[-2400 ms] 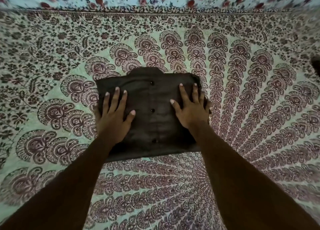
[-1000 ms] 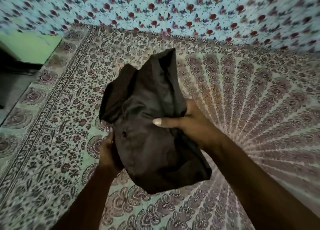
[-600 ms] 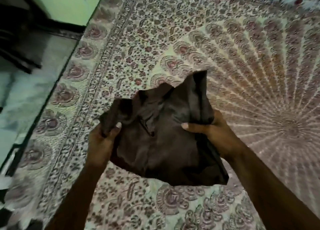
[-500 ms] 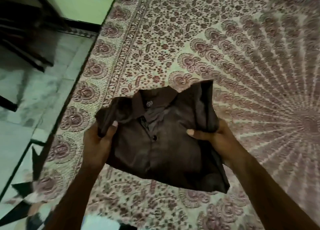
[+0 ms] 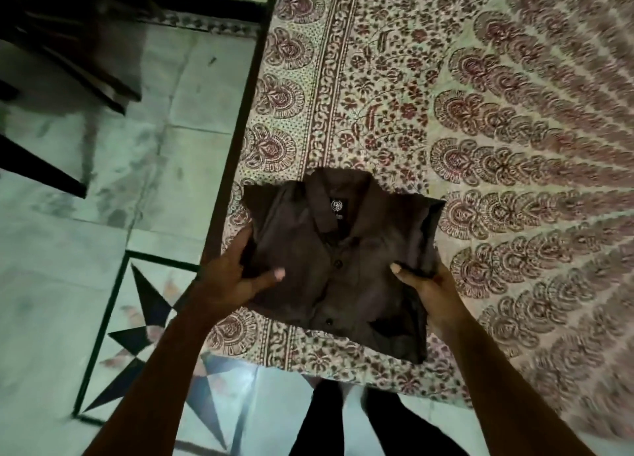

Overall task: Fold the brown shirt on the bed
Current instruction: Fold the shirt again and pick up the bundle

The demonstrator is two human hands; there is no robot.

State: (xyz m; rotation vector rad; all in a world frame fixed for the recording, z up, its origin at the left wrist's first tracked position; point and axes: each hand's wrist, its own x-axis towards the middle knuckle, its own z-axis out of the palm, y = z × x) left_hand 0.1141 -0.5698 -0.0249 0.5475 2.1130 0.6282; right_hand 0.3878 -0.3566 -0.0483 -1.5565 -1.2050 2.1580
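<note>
The brown shirt (image 5: 339, 260) is folded into a compact rectangle, collar and label up, buttons facing me. It sits low over the near left corner of the bed (image 5: 480, 112); I cannot tell whether it rests on the sheet. My left hand (image 5: 236, 277) grips its left edge, thumb on top. My right hand (image 5: 429, 284) grips its right edge, thumb on top and fingers underneath.
The bed carries a patterned floral sheet, and its dark left edge (image 5: 236, 140) runs diagonally. Tiled floor (image 5: 103, 249) with a black star inlay lies to the left. Dark furniture legs (image 5: 68, 61) stand at top left. My legs (image 5: 360, 421) are at the bed's near edge.
I lifted the folded shirt off the middle of the bed, carried it left toward the bed's corner, and lowered it flatter; the view swung left to show the floor.
</note>
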